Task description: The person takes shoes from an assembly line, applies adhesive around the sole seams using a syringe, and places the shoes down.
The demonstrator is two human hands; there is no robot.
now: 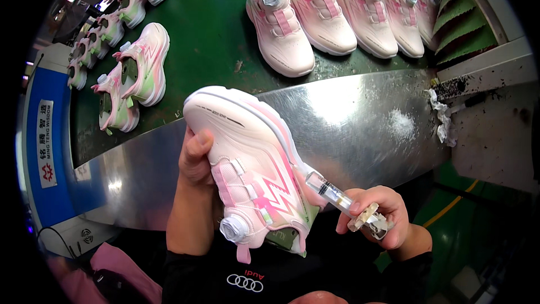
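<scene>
The black top [194, 276] bears linked white rings [244, 282] and red lettering [254, 275].

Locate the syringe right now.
In the head view, right of centre, the syringe is in the right hand, its tip at the sole edge of the raised shoe.

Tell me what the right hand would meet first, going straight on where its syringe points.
Likely the shoe, near its sole; the syringe leads the right hand, but whether it already touches is unclear.

A shoe workshop: matching shoes [287, 42] stand in rows on a green belt [208, 45] beside a scuffed steel ledge [349, 135].
</scene>
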